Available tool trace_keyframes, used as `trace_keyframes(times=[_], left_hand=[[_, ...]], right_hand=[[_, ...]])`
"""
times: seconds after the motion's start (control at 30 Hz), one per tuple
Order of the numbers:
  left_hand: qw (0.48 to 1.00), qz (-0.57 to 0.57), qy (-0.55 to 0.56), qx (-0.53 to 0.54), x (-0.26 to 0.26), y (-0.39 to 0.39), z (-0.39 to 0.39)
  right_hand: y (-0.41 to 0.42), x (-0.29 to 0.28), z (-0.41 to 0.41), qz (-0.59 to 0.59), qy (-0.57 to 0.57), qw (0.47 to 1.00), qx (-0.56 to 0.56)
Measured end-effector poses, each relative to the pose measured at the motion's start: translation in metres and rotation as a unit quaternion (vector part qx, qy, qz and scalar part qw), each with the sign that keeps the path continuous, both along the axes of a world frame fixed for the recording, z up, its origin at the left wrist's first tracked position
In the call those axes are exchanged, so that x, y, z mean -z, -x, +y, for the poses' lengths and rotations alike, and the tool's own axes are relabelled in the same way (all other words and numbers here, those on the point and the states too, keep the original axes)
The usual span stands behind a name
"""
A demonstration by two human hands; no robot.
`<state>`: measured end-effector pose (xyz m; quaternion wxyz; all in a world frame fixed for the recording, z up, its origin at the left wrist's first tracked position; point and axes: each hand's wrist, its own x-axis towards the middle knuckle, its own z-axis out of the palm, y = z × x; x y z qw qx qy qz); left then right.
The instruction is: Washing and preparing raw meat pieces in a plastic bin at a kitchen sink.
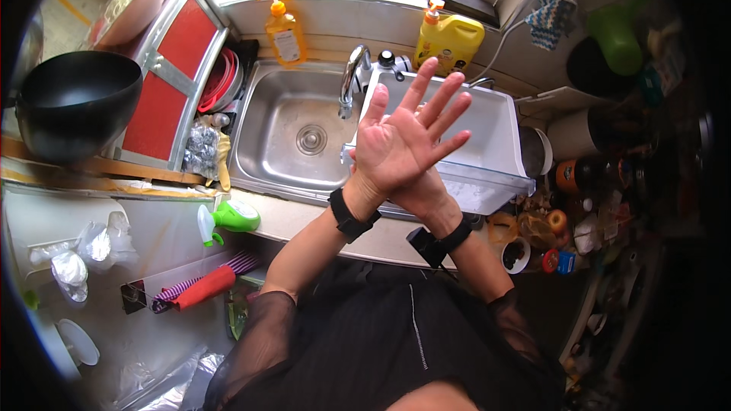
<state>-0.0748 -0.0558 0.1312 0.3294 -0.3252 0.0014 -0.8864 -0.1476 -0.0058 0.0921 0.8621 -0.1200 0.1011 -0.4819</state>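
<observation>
My left hand (394,145) is raised with its palm up and its fingers spread, holding nothing. Behind it lies my right hand (422,197), crossing under at the wrist and mostly hidden. A few of its fingertips show beside the left palm, but their grip cannot be made out. Both wrists wear black straps. Beyond the hands is a white plastic tub (494,125), with a clear plastic drawer (485,180) across its near side. To the left is a steel sink basin (268,142) with a drain, under a chrome faucet (345,85).
An orange soap pump bottle (285,40) and a yellow detergent jug (451,45) stand behind the sink. Left are a black bowl (77,103), a red-panelled cabinet (157,114) and a green spray bottle (237,216). Jars and food crowd the right, including a white cup (515,265).
</observation>
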Motion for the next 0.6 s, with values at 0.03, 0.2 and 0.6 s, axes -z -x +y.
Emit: trace_keyframes(times=[0.03, 0.2, 0.6], left_hand=[[1.0, 0.0, -0.001, -0.002, -0.001, -0.001, 0.003], [0.996, -0.068, -0.055, 0.02, -0.008, 0.004, 0.018], [0.924, -0.325, 0.088, -0.184, -0.006, -0.07, -0.009]], right_hand=[[0.002, -0.003, -0.002, 0.002, -0.011, 1.0, 0.01], [0.015, -0.018, -0.015, 0.018, -0.036, 0.998, 0.04], [0.035, -0.035, -0.006, 0.157, 0.018, 0.984, 0.079]])
